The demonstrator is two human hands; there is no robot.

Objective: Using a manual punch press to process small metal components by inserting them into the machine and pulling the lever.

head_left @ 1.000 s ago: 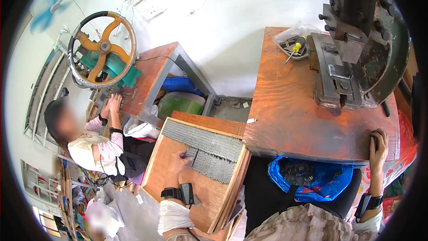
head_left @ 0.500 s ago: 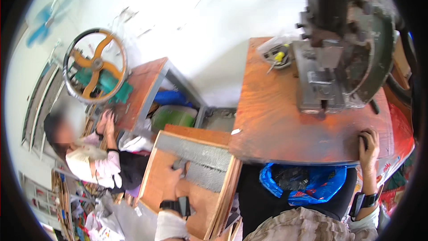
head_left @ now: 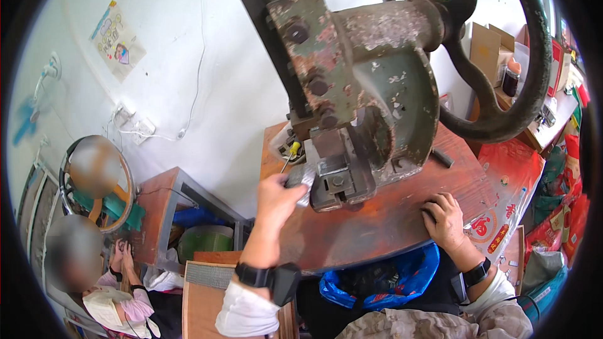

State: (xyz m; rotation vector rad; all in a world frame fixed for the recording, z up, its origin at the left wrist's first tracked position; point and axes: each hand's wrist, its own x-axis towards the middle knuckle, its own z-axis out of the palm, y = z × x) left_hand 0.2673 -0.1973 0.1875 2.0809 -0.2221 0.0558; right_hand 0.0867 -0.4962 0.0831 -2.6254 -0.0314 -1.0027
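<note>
My left hand [head_left: 275,202] is closed round a short bundle of small grey metal pieces [head_left: 304,183]. It holds them just left of the metal die block [head_left: 339,193] at the foot of a worn green hand press [head_left: 402,88]. My right hand [head_left: 447,223] rests near the right edge of the wooden table [head_left: 377,229], fingers curled over a small dark thing too hidden to name. A shallow wooden tray [head_left: 204,304] stands lower left, a strip of similar grey pieces [head_left: 207,274] along its far side.
The press's large handwheel [head_left: 541,44] juts out at the upper right. Behind my left hand lies a yellow-handled screwdriver [head_left: 293,149]. A dark rod [head_left: 442,158] lies right of the press. A blue bag [head_left: 421,270] hangs open below the table edge. Another person [head_left: 119,304] works at far left.
My left hand has gone from the tray up to the die block, carrying grey pieces. The view has swung right and up, showing more of the press. My right hand stays on the table.
</note>
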